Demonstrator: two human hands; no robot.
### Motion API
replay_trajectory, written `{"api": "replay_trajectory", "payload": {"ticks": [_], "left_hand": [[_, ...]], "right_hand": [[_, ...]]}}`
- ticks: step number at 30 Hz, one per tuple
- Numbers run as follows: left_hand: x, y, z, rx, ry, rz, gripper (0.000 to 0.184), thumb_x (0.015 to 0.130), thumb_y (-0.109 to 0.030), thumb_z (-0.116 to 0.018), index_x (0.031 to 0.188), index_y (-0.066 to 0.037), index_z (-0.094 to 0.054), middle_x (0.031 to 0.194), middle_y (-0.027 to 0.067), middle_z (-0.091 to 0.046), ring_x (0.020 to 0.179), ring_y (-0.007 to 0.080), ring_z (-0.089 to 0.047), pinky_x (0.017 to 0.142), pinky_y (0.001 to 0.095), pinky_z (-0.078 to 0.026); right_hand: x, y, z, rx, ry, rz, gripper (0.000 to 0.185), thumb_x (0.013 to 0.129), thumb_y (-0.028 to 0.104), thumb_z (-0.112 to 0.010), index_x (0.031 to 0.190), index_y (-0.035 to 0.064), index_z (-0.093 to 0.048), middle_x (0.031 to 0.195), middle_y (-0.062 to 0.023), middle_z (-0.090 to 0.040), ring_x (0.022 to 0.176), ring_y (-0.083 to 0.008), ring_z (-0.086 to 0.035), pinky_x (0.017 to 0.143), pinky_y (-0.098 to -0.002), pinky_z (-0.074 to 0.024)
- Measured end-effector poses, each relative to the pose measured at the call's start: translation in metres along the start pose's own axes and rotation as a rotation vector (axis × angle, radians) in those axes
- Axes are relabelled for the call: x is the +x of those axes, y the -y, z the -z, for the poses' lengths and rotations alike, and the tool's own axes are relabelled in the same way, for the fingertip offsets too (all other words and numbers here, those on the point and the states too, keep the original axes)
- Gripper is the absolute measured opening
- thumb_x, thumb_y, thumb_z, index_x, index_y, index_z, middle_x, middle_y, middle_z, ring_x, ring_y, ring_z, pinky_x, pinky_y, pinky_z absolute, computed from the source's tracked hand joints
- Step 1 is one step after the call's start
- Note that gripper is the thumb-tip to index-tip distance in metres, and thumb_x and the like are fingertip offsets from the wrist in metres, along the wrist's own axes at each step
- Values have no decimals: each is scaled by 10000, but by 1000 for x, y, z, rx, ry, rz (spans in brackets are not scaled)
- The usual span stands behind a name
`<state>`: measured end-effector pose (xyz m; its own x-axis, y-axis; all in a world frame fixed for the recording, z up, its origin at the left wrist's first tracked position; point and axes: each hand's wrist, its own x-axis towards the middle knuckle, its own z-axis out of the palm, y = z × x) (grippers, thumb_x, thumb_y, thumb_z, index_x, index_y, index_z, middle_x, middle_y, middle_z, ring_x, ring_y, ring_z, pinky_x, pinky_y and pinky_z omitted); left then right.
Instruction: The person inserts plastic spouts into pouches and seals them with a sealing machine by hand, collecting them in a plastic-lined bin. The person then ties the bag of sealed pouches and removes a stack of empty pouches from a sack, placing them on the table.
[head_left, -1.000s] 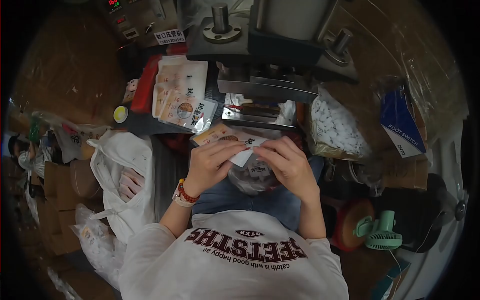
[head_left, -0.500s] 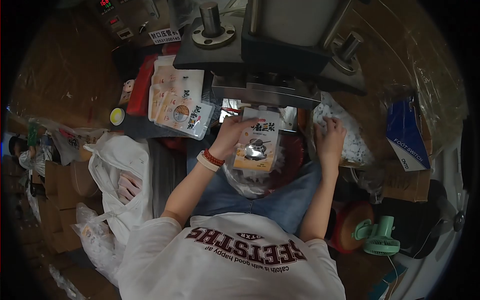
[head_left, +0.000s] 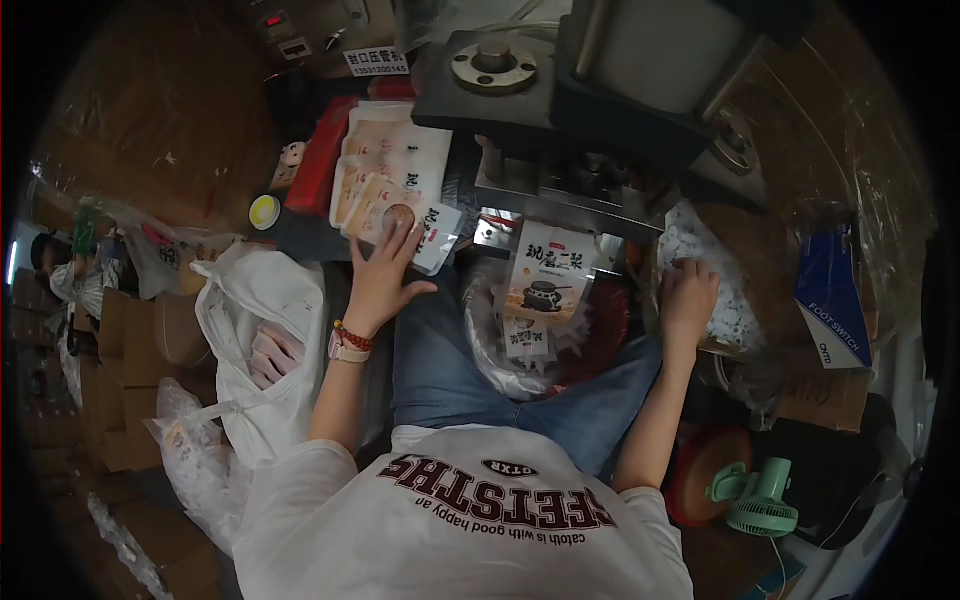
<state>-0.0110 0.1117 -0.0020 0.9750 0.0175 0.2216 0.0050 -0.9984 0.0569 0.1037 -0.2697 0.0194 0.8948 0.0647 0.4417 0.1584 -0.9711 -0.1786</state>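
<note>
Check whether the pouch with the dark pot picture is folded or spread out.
Spread out: the pouch shows both its lettering and the printed pot below, with no fold visible between them.

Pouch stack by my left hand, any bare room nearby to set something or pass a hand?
A small dark tabletop patch shows between the yellow lid, red box and pouch stack. A hand might pass over your jeans, between your left hand and the pouch at the press. It's crowded around your right hand, at the bag of white pieces.
</note>
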Motion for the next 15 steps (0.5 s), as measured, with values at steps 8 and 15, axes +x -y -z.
{"api": "replay_trajectory", "payload": {"ticks": [8,15], "left_hand": [[-9,-9,3,-461,-458,101,324,693,-47,-637,998,-144,-693,889,64,-692,810,250,-664,700,334,-530],[-9,-74,28,-751,-533,-61,262,668,-21,-650,921,-66,-697,931,70,-697,871,217,-675,756,321,-544]], "right_hand": [[7,0,10,631,-118,-146,254,905,110,-587,1137,8,-585,966,-94,-653,840,-189,-613,744,-317,-472],[-45,104,59,1635,239,-32,346,896,61,-620,1218,-24,-528,1057,-97,-612,904,-145,-605,809,-261,-477]]}}
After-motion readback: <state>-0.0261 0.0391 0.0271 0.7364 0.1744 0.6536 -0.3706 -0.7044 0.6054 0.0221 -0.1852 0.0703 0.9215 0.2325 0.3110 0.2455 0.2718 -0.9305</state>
